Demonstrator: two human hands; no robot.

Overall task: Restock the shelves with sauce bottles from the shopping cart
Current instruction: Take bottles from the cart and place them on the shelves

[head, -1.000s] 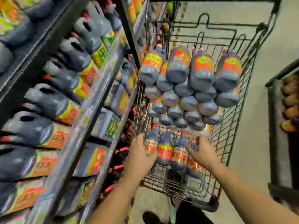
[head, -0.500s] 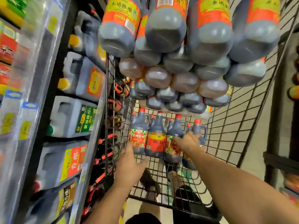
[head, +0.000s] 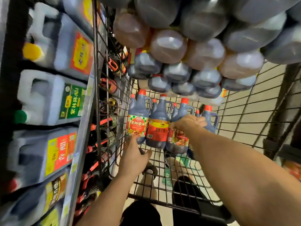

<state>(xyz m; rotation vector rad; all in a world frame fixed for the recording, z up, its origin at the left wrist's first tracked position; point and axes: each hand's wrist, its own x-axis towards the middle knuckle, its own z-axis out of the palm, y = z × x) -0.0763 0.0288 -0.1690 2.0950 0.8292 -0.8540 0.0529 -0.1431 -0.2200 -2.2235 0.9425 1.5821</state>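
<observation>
- The cart (head: 244,121) looms closer than before, with the shelves (head: 81,136) just to its left.
- Four bottles (head: 158,128) still stand upright inside, none lifted.
- The right hand (head: 189,122) has slid up, fingers curling over the third bottle (head: 177,141).
- The left hand (head: 135,159), thumb spread, has edged toward the base of the first bottle (head: 137,123); a pickup looks near.

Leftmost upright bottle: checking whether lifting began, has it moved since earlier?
No. The leftmost upright bottle stays standing beside the cart's left wire wall.
</observation>
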